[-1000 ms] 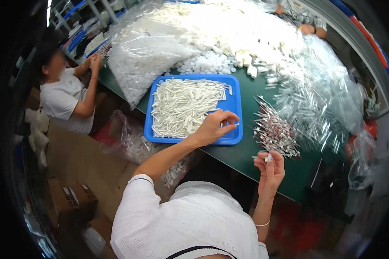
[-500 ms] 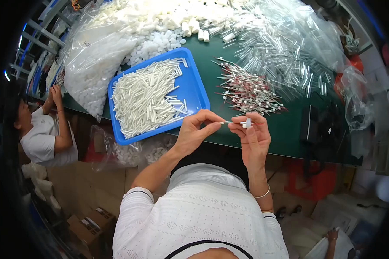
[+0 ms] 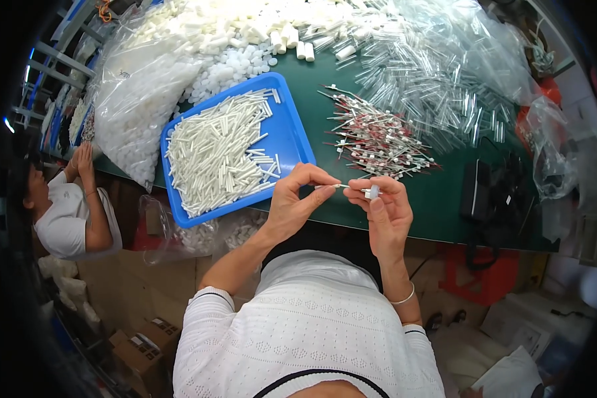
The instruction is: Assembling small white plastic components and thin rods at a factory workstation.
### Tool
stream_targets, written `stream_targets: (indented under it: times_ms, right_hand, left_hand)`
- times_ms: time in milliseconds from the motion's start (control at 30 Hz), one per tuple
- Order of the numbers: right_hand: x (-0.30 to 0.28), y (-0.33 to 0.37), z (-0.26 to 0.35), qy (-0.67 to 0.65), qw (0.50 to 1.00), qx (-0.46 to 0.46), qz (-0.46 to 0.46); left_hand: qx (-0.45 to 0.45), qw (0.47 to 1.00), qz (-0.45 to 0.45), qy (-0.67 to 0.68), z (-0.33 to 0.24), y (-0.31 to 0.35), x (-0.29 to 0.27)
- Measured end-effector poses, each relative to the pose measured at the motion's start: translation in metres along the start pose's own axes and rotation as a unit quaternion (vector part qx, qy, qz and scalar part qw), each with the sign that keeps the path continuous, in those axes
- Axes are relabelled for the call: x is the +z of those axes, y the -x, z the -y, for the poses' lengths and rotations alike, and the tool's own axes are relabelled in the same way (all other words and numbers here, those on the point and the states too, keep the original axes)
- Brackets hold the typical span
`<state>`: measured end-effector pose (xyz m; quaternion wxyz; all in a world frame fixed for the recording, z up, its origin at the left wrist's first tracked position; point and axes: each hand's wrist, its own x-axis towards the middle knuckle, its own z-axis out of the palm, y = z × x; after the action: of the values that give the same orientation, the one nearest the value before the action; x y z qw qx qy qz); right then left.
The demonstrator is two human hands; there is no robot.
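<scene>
Over the table's near edge, my hands face each other with their fingertips a small gap apart. My left hand [image 3: 297, 199] is closed, pinching the end of a thin white stick [image 3: 340, 186] between thumb and forefinger. In my right hand [image 3: 388, 209], also closed, is a small translucent white round cap [image 3: 375, 192] with a small white piece beside it. The stick points at the right fingertips; whether it meets the parts there is hidden. A blue tray [image 3: 297, 123] left of my hands holds many short white sticks [image 3: 212, 159]. Beyond my right hand lie thin white-and-red pieces [image 3: 378, 136].
Clear thin tubes [image 3: 438, 99] and a plastic bag [image 3: 547, 146] cover the table's right side. White round caps [image 3: 235, 69] and white cylinders [image 3: 305, 50] lie behind the tray, beside a full clear bag [image 3: 132, 99]. A co-worker [image 3: 76, 205] sits at the left.
The gap between my fingertips has narrowed slightly as the right hand came a little left. Both hands keep their grip. The co-worker's hands have shifted, and the whole view has moved a bit.
</scene>
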<state>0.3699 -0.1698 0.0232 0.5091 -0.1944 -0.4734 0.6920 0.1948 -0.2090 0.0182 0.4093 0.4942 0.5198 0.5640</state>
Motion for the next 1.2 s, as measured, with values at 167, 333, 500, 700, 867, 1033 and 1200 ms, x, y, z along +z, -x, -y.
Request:
stream_targets:
  times_ms: [167, 333, 500, 700, 867, 1033, 1200]
  right_hand:
    - [-0.003, -0.004, -0.003, -0.017, 1.000, 0.012, 0.004]
    - [0.000, -0.009, -0.004, 0.103, 0.993, 0.045, -0.040]
    - [-0.014, -0.014, -0.004, 0.180, 0.973, 0.145, 0.007]
    - [-0.017, -0.021, -0.005, 0.044, 0.988, 0.148, -0.013]
    - [-0.041, -0.017, 0.003, -0.005, 0.988, 0.064, -0.138]
    - [-0.028, 0.003, 0.009, 0.003, 0.991, 0.089, -0.103]
    - [-0.024, 0.017, 0.014, 0.048, 0.989, 0.130, -0.057]
  left_hand:
    - [0.010, 1.000, -0.002, -0.019, 0.001, -0.005, 0.001]
    - [0.142, 0.975, -0.001, -0.173, -0.007, -0.014, 0.000]
    - [0.146, 0.963, 0.088, -0.209, -0.019, -0.015, -0.008]
    - [0.061, 0.966, 0.206, -0.143, -0.031, -0.043, -0.011]
    - [0.071, 0.962, 0.019, -0.262, 0.002, -0.188, -0.057]
    - [0.053, 0.771, -0.056, -0.632, 0.063, -0.270, -0.078]
    - [0.035, 0.778, -0.097, -0.619, 0.077, -0.257, -0.087]
